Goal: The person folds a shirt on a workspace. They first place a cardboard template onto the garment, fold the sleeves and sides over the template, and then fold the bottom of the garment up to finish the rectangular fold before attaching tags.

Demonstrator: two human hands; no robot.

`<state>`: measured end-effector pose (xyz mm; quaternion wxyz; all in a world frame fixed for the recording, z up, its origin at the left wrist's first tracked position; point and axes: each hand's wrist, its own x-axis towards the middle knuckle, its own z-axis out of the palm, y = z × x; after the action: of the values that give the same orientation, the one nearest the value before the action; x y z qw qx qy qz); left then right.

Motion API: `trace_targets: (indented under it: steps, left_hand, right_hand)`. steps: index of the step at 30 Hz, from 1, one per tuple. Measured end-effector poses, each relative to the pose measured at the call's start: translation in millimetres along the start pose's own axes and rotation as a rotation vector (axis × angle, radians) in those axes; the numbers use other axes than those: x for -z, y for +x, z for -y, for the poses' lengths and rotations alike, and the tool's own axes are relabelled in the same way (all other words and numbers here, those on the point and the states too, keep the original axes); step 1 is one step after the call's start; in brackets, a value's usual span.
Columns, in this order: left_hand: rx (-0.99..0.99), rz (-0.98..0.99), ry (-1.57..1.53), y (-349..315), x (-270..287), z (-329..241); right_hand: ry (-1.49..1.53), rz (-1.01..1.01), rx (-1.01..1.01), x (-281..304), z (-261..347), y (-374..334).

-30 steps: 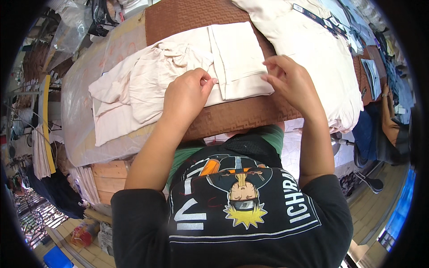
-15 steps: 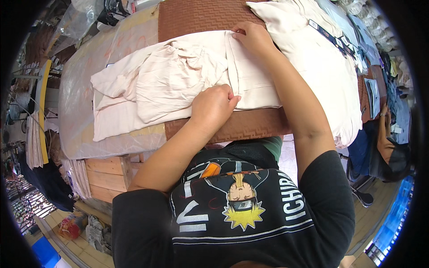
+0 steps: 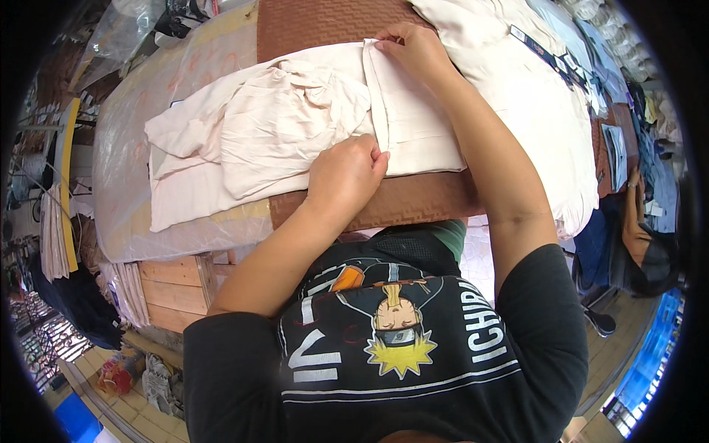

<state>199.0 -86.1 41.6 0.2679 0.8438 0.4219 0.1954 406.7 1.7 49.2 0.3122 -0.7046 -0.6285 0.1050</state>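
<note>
A cream cloth garment (image 3: 255,151) lies folded lengthwise across the table, its left part bunched into loose wrinkles. My left hand (image 3: 347,168) is closed at the near edge, its fingertips pinching the near end of a folded strip. Out at the far edge, my right hand (image 3: 415,55) pinches the other end of that strip between thumb and fingers. The strip runs between both hands, slightly raised from the flat panel on the right. Whether the garment is a shirt or trousers cannot be made out.
Brown textured cloth (image 3: 332,26) covers the table's middle, and clear plastic (image 3: 125,159) wraps its left part. A pile of cream garments (image 3: 528,118) with dark tags lies close on the right. Beyond it, another person's arm (image 3: 635,210) shows. Wooden boards (image 3: 173,292) stand below left.
Both hands have shifted slightly left, and the right one also farther away. The pinched strip has moved with them, and the garment has slid slightly left.
</note>
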Motion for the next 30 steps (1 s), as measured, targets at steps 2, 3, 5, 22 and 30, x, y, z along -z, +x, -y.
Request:
trace_targets:
  steps: [2, 3, 5, 22, 30]
  left_hand:
    - [-0.004, -0.013, -0.016, -2, 3, -5]
    - [-0.008, -0.021, -0.022, -2, 5, -6]
    - [-0.019, -0.034, -0.029, -3, 5, -7]
    - [-0.469, -0.127, -0.048, 3, -9, -25]
    - [-0.265, -0.032, 0.062, 2, -72, -49]
  right_hand:
    - [0.024, -0.027, 0.063, -3, -2, 5]
    - [0.037, -0.042, 0.096, -3, -2, 8]
    - [0.063, -0.038, 0.061, -3, -1, 5]
    - [0.09, 0.235, -0.65, 91, -9, -141]
    - [0.528, 0.401, -0.645, 83, -13, -154]
